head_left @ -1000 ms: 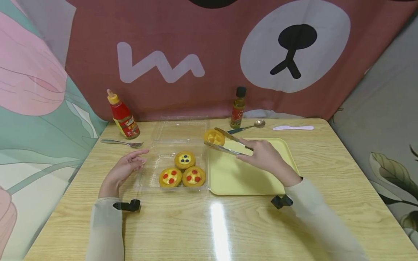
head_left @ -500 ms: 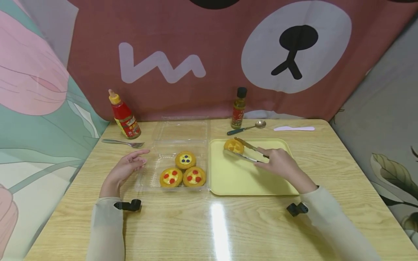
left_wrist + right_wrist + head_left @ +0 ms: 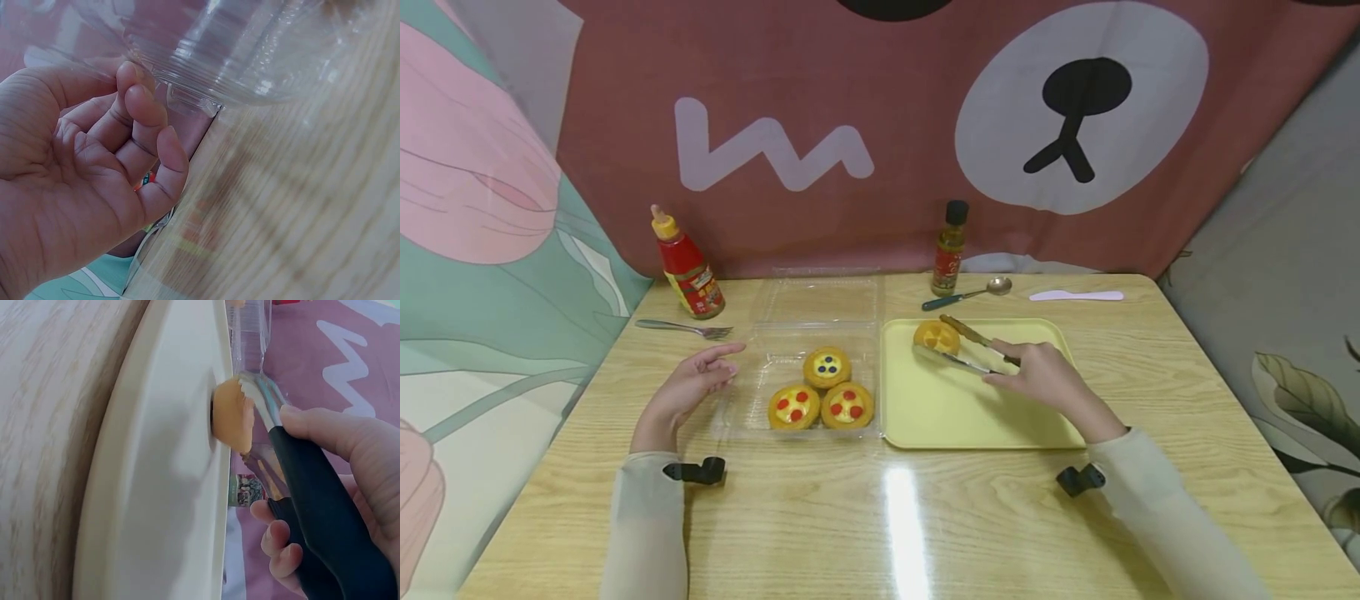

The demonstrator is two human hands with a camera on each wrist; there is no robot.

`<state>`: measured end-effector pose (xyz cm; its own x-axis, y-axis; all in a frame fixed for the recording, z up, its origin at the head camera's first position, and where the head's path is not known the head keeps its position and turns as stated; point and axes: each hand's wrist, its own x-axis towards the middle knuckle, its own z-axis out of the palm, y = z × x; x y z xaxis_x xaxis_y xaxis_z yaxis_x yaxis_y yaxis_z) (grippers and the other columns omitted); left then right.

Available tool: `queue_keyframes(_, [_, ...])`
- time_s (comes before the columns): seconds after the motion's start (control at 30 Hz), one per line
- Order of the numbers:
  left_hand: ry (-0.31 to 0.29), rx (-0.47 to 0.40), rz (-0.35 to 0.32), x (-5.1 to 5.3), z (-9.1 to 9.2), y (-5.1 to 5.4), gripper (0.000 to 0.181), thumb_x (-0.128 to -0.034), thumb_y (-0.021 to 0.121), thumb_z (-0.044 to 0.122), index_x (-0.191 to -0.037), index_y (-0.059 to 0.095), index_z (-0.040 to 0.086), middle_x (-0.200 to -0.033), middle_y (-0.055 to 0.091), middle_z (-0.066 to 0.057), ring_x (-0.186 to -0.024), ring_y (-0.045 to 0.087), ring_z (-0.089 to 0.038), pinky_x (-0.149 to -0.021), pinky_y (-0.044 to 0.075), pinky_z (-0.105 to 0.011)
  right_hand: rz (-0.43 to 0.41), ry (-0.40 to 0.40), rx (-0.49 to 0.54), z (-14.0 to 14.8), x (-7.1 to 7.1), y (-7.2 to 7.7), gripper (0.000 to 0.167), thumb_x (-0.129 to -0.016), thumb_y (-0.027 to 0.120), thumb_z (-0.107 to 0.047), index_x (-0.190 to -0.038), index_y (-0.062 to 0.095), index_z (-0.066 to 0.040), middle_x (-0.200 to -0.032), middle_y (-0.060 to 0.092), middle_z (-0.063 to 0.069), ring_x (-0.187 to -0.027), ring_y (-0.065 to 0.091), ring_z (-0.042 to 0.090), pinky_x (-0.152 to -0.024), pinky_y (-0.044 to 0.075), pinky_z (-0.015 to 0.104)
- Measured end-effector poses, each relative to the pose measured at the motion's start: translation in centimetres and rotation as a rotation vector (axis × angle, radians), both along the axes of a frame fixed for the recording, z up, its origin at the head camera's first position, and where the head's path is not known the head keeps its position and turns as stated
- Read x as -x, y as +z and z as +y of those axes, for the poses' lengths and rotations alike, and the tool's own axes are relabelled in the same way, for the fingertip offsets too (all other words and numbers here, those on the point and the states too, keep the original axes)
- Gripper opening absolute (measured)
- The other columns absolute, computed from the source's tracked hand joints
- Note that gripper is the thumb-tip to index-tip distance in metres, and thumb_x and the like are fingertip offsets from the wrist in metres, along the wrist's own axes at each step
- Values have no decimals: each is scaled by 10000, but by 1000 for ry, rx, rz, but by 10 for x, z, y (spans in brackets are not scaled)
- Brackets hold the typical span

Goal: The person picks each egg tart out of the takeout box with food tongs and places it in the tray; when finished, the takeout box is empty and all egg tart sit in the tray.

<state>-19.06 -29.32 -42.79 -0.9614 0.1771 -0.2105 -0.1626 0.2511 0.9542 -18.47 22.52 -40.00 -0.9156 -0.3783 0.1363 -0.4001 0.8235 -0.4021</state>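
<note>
My right hand [image 3: 1037, 375] grips black-handled metal tongs [image 3: 312, 494]. Their tips stand either side of a golden tart [image 3: 937, 337] with a cross-like top. This tart is at the back left of the yellow tray [image 3: 977, 417], on it or just above. Left of the tray, a hinged clear plastic box [image 3: 745, 408] lies with its lid back. It holds a tart with blue dots [image 3: 827, 367] and two tarts with red dots [image 3: 793, 407]. Beside the box's left edge is my left hand [image 3: 688, 387], index finger extended, other fingers loosely bent; whether it touches the rim is unclear.
A red sauce bottle [image 3: 691, 275] and a fork [image 3: 685, 328] are at the back left. Behind the tray are a small dark-capped bottle [image 3: 948, 254], a spoon [image 3: 966, 294] and a lilac knife [image 3: 1075, 296]. A printed cloth [image 3: 910, 225] hangs behind the table.
The right hand has carried the tart rightward and down with the tongs, from the tray's back left edge onto or just over the tray. Since half a second ago, hardly anything has moved.
</note>
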Motion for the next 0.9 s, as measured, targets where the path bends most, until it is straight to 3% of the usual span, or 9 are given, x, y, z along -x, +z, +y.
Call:
queue_keyframes(0.4, [6,3,4,1,0,-2,451,-956,545,111,-1388,441,35,-842,540,24,-766,527,-99,-715,481,-218,-86,-49,118,13,1,-7,742,-783,745,-445,-1330,518,4,-440,208,-127,-382,164,27,-371,264,225])
queue_keyframes(0.63, [0,0,7,1,0,-2,456,-958,552,129,-1390,438,37,-850,542,35,-768,531,-89,-716,482,-214,-23,-22,173,19,0,-5,721,-778,763,-409,-1340,523,-27,-466,295,-94,-358,216,6,-368,289,230])
queue_keyframes(0.9, [5,-5,7,0,0,-2,463,-956,564,156,-1387,442,36,-856,555,32,-774,543,-88,-717,485,-216,105,49,198,13,4,0,679,-756,798,-327,-1302,556,-4,-701,574,66,-437,333,16,-462,351,235])
